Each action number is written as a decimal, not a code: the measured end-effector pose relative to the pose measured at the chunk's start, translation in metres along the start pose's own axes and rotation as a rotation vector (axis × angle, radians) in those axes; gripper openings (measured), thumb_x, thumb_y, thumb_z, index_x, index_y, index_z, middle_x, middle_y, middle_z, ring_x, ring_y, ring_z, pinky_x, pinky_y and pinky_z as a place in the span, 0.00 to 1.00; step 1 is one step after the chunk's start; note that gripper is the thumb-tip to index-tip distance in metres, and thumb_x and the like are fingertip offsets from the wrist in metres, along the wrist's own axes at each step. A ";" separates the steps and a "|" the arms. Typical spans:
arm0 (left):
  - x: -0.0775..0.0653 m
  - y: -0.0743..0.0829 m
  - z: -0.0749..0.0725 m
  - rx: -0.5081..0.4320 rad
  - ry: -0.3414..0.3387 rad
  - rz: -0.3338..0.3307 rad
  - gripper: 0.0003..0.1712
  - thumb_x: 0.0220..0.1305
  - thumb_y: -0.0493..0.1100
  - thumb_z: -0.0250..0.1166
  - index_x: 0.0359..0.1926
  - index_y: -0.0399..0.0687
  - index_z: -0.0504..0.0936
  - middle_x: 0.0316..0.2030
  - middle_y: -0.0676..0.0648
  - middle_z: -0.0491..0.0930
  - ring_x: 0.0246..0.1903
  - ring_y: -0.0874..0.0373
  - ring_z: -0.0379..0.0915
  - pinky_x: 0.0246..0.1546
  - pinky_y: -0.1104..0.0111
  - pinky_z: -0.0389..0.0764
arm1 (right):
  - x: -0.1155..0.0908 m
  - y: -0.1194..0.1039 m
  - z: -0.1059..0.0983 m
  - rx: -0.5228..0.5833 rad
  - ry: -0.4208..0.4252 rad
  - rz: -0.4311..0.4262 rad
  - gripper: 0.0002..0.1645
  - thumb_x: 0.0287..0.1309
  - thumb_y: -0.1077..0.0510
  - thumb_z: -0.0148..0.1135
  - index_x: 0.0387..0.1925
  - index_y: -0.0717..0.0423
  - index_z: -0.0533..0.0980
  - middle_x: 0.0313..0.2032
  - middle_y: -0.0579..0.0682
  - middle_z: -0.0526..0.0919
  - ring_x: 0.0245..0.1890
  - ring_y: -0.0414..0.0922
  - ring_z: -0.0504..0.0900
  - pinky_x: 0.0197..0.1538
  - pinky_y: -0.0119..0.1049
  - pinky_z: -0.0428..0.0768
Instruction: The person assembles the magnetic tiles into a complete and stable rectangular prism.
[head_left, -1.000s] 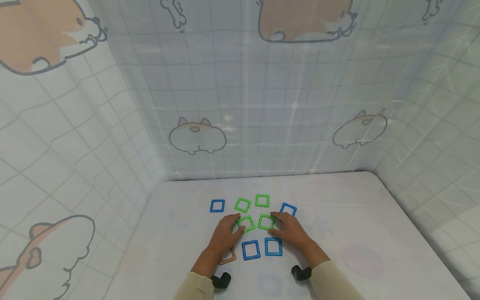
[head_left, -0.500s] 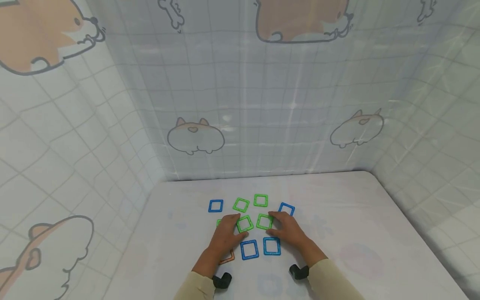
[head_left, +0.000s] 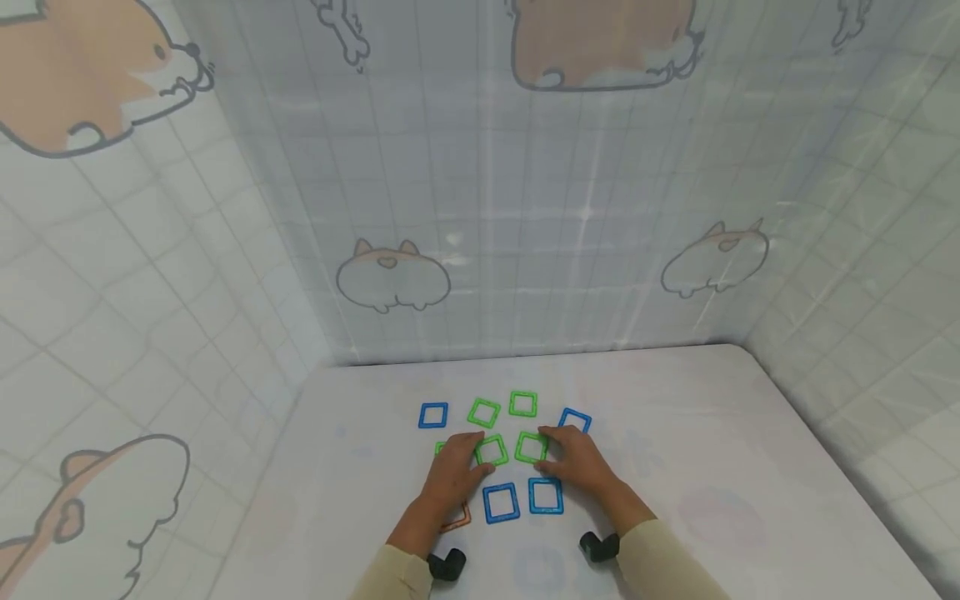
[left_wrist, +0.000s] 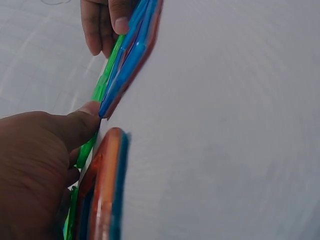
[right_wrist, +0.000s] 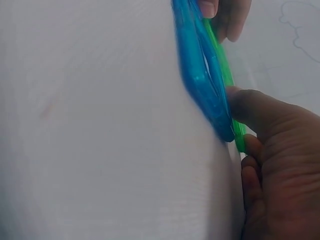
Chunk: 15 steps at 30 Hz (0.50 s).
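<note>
Two green square magnetic tiles lie flat side by side on the table, a narrow gap between them. My left hand (head_left: 450, 475) holds the left green tile (head_left: 492, 451) by its left side, index finger at the upper corner and thumb at the lower one. The right green tile (head_left: 532, 447) sits between thumb and index finger of my right hand (head_left: 583, 461). In the left wrist view, the left thumb touches a green edge (left_wrist: 104, 79); the right wrist view has the right thumb by a green edge (right_wrist: 240, 137). The other fingers are partly hidden.
Nearer me lie two blue tiles (head_left: 501, 503) (head_left: 546, 496) and an orange tile (head_left: 455, 523), partly under my left arm. The orange tile (left_wrist: 106, 185) has a blue layer against it. Farther back are green tiles (head_left: 484, 413) (head_left: 523, 404) and blue tiles (head_left: 432, 416) (head_left: 575, 420).
My left thumb has shifted slightly downward along the left green tile's lower corner. The right hand and the tiles stay nearly where they were; the head view has moved a little.
</note>
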<state>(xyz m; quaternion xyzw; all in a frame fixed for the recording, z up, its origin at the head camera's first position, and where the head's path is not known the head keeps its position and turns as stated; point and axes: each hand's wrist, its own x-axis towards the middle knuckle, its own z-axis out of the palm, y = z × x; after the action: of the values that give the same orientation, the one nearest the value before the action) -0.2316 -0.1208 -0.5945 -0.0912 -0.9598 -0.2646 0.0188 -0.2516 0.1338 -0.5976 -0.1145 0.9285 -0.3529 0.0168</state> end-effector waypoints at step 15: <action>0.001 0.011 -0.006 -0.009 -0.059 0.000 0.36 0.59 0.49 0.73 0.67 0.49 0.73 0.64 0.46 0.74 0.67 0.47 0.67 0.69 0.52 0.69 | 0.000 0.002 -0.006 0.078 -0.056 0.004 0.37 0.49 0.48 0.78 0.62 0.45 0.77 0.61 0.46 0.80 0.65 0.51 0.74 0.67 0.53 0.74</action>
<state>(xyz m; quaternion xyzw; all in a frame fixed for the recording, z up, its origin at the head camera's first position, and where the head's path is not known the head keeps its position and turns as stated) -0.2306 -0.1145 -0.5832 -0.0993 -0.9587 -0.2662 -0.0099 -0.2527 0.1392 -0.5944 -0.1216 0.9134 -0.3854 0.0479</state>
